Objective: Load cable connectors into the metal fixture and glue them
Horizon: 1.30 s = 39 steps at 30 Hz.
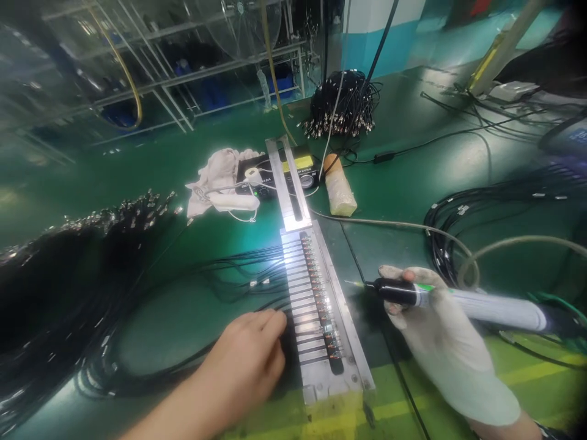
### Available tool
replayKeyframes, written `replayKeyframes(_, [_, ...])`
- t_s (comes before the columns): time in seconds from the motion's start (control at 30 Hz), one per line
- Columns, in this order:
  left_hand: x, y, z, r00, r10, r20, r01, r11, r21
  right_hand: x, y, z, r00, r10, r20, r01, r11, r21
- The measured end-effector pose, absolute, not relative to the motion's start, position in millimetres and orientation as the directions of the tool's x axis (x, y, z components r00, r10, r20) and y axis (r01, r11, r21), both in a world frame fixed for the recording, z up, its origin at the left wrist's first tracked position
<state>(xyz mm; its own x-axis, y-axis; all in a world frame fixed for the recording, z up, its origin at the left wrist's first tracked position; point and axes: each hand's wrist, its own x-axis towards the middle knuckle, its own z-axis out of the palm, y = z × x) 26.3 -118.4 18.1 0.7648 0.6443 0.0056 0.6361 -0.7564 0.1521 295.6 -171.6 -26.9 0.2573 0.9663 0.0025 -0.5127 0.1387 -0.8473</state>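
A long metal fixture (348,330) lies on the green bench and holds a row of several cable connectors (316,287) in slots. My bare left hand (250,360) rests at the fixture's left edge, fingers curled against the black cables (220,275) that run into the slots. My gloved right hand (440,336) is closed round a dispensing syringe (413,293) with a black and green barrel. Its needle tip (351,283) points left, just right of the fixture. A grey hose (495,308) runs from the syringe's back end.
A large heap of black cables (55,293) fills the left. More coils (458,226) lie right. Behind the fixture sit a cloth (215,174), a small black controller box (300,171), a wrapped roll (339,189) and a cable bundle (342,104).
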Motion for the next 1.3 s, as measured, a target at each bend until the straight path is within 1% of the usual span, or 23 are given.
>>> replayKeyframes(0.1, [17, -127, 22, 0.735, 0.664, 0.137, 0.633, -0.745, 0.209, 276, -175, -22, 0.25, 0.967, 0.053, -0.419, 0.157, -0.894])
replayKeyframes(0.23, [9, -143, 18, 0.692, 0.675, 0.255, 0.621, -0.737, 0.267, 243, -182, -11, 0.217, 0.962, 0.165, -0.267, 0.221, -0.938])
replayKeyframes(0.4, [0, -159, 8, 0.621, 0.7, 0.352, 0.604, -0.714, 0.354, 228, -187, -15, 0.169, 0.972, 0.164, -0.213, 0.199, -0.957])
replayKeyframes(0.5, [0, -164, 7, 0.587, 0.706, 0.397, 0.582, -0.709, 0.399, 227, -192, -21, 0.193, 0.963, 0.187, -0.183, 0.223, -0.958])
replayKeyframes(0.67, [13, -167, 11, 0.565, 0.726, 0.393, 0.511, -0.682, 0.524, 222, -201, -12, 0.235, 0.97, 0.063, -0.188, 0.109, -0.976])
replayKeyframes(0.8, [23, -164, 15, 0.597, 0.712, 0.37, 0.387, -0.659, 0.645, 222, -206, -1, 0.198, 0.978, 0.071, -0.174, 0.106, -0.979])
replayKeyframes(0.9, [26, -163, 17, 0.615, 0.723, 0.314, 0.294, -0.581, 0.759, 221, -208, 6, 0.197, 0.977, 0.083, -0.178, 0.119, -0.977])
replayKeyframes(0.97, [25, -162, 18, 0.623, 0.725, 0.293, 0.248, -0.539, 0.805, 219, -209, 10, 0.217, 0.973, 0.084, -0.175, 0.123, -0.977])
replayKeyframes(1.13, [22, -164, 18, 0.628, 0.714, 0.31, 0.197, -0.531, 0.824, 215, -209, 16, 0.246, 0.965, 0.097, -0.176, 0.142, -0.974])
replayKeyframes(1.3, [16, -167, 15, 0.622, 0.719, 0.31, 0.195, -0.525, 0.828, 216, -208, 12, 0.203, 0.975, 0.093, -0.237, 0.141, -0.961])
